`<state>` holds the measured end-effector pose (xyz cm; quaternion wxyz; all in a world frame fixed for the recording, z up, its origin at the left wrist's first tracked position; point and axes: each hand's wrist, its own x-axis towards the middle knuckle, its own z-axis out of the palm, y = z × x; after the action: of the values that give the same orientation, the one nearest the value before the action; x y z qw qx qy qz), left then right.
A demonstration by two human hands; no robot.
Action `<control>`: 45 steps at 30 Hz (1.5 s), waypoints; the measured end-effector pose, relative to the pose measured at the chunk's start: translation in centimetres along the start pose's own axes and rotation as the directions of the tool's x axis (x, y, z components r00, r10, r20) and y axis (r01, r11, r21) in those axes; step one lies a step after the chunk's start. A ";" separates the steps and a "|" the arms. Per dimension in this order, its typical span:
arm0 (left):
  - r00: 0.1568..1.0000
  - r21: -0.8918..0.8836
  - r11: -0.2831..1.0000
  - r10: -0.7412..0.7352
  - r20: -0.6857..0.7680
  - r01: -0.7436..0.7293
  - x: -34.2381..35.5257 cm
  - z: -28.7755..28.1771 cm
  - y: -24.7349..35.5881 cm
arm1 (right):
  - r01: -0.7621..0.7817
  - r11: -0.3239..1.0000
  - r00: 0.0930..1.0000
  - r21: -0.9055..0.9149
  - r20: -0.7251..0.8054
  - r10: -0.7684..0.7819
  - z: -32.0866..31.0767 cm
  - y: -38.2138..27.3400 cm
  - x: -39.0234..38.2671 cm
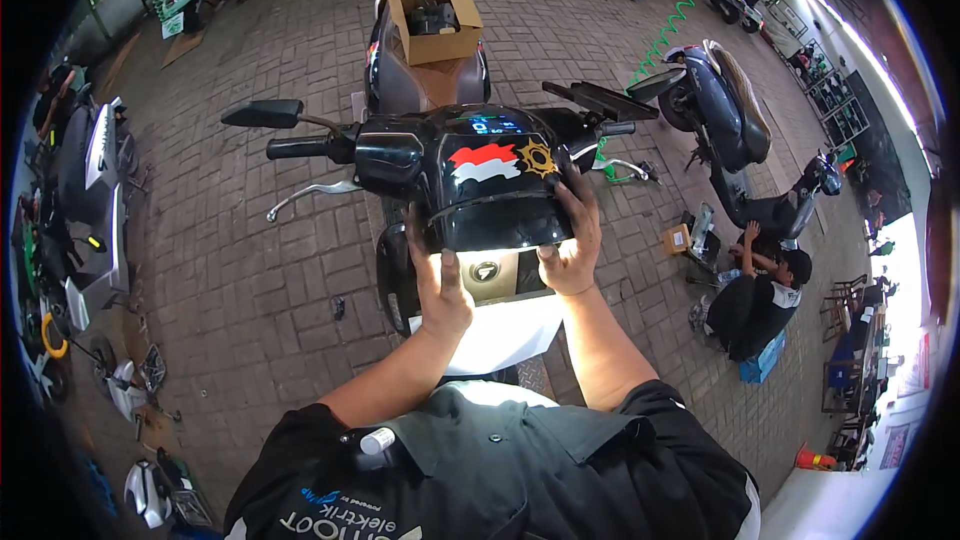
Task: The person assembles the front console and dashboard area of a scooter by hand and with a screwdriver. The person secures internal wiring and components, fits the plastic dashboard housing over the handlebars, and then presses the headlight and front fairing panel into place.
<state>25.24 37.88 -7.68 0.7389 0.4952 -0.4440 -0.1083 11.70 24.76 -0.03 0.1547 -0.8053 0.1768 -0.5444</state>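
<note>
A black scooter's front end faces me, with its headlight housing (500, 226) between my two hands. My left hand (443, 290) grips the housing's lower left side, thumb up against its front edge. On the opposite side my right hand (572, 240) holds it, fingers reaching up along the black handlebar cover (480, 185) and thumb at the lower rim. Dark smudges mark my fingers. A red and white flag sticker (485, 162) and a gold gear-shaped emblem (538, 159) decorate the cover. Behind them the dash display (482, 126) is lit. Bright light falls below the housing.
An open cardboard box (440, 45) with black parts rests on the scooter's seat. The brake lever (305, 195) juts out at left, a mirror (262, 114) above it. At right a person (765, 300) crouches by another scooter (725, 125). More scooters line the left side.
</note>
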 end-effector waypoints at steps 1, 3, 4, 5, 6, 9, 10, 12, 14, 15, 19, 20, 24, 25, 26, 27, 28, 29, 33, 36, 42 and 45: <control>1.000 0.052 0.999 0.003 -0.010 -0.003 0.5 0.1 0.0 | -0.008 1.000 1.000 -0.005 0.005 0.008 0.0 0.1 0.0; 0.995 0.100 0.990 -0.091 -0.043 0.095 1.1 0.5 0.1 | -0.023 1.000 1.000 -0.015 0.016 0.023 -0.1 0.1 0.0; 0.989 0.102 0.986 -0.128 -0.067 0.135 1.3 0.9 0.4 | -0.016 1.000 1.000 -0.016 0.027 0.016 -0.2 0.1 0.0; 0.982 0.101 0.980 -0.165 -0.091 0.174 1.6 1.3 0.7 | -0.008 1.000 0.999 -0.016 0.037 0.009 -0.3 0.3 0.2; 0.984 0.109 0.982 -0.140 -0.113 0.152 1.7 1.7 0.7 | -0.001 1.000 0.999 -0.016 0.047 0.002 -0.4 0.6 0.3; 0.987 0.196 0.979 -0.023 -0.157 0.054 2.4 2.2 0.8 | 0.040 0.999 0.998 0.021 0.048 -0.041 -0.5 2.1 1.0; 0.986 0.233 0.972 0.020 -0.163 0.019 2.5 2.2 1.0 | -0.009 0.998 0.999 0.068 0.046 0.006 -0.5 2.7 1.0; 0.984 0.447 0.882 0.178 -0.016 -0.152 3.8 0.8 0.9 | -0.039 0.994 0.998 0.102 0.055 0.033 -0.7 3.4 0.9; 0.905 0.566 0.707 0.355 0.232 -0.423 6.9 -0.8 2.4 | -0.051 0.993 0.997 0.110 0.058 0.045 -1.1 4.1 1.0; 0.831 0.583 0.594 0.435 0.346 -0.554 8.5 -1.7 3.4 | -0.066 0.986 0.996 0.155 0.070 0.056 -1.2 3.8 1.4; 0.683 0.427 0.625 0.245 0.688 -0.654 11.9 -1.2 5.9 | -0.085 0.983 0.995 0.163 0.060 0.076 -1.1 3.4 1.6; 0.681 0.390 0.662 0.253 0.687 -0.640 12.1 -1.3 5.5 | -0.099 0.984 0.994 0.151 0.063 0.090 -1.0 3.5 1.4; 0.702 0.388 0.663 0.300 0.646 -0.640 11.8 -1.4 4.7 | -0.054 0.961 0.986 0.270 -0.139 0.095 -0.5 6.1 -1.1; 0.700 0.390 0.657 0.304 0.646 -0.645 11.6 -1.6 4.7 | -0.168 0.924 0.944 0.342 -0.214 0.251 0.2 6.8 -1.0; 0.698 0.388 0.650 0.320 0.640 -0.654 11.5 -1.5 4.7 | -0.258 0.871 0.878 0.417 -0.275 0.391 0.8 7.6 0.0; 0.697 0.388 0.642 0.335 0.634 -0.662 11.6 -1.4 4.6 | -0.331 0.800 0.790 0.500 -0.317 0.525 1.7 8.4 1.2; 0.701 0.387 0.650 0.330 0.632 -0.654 11.6 -1.4 5.1 | -0.388 0.708 0.688 0.590 -0.326 0.648 2.8 8.9 2.4; 0.694 0.384 0.642 0.337 0.637 -0.664 11.7 -1.4 4.9 | -0.452 0.599 0.557 0.662 -0.315 0.769 3.5 9.4 2.2; 0.666 0.360 0.635 0.340 0.664 -0.684 12.3 -1.6 4.8 | -0.800 0.595 0.508 0.080 -0.439 0.741 4.3 14.3 -4.8; 0.680 0.368 0.645 0.331 0.655 -0.669 11.8 -2.3 4.4 | -0.765 0.634 0.505 0.114 -0.505 0.700 4.9 12.8 -6.5; 0.666 0.363 0.623 0.362 0.652 -0.693 12.0 -0.2 4.7 | -0.640 0.766 0.610 0.055 -0.569 0.551 5.9 14.5 -12.1; 0.663 0.374 0.599 0.382 0.644 -0.708 11.2 -0.3 3.9 | -0.387 0.676 0.510 0.628 -0.465 0.724 5.1 9.2 -6.7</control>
<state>30.89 33.20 1.68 0.3958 0.4869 -0.7633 0.1541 13.05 19.90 -11.46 0.4294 -0.3809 0.3471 -0.7417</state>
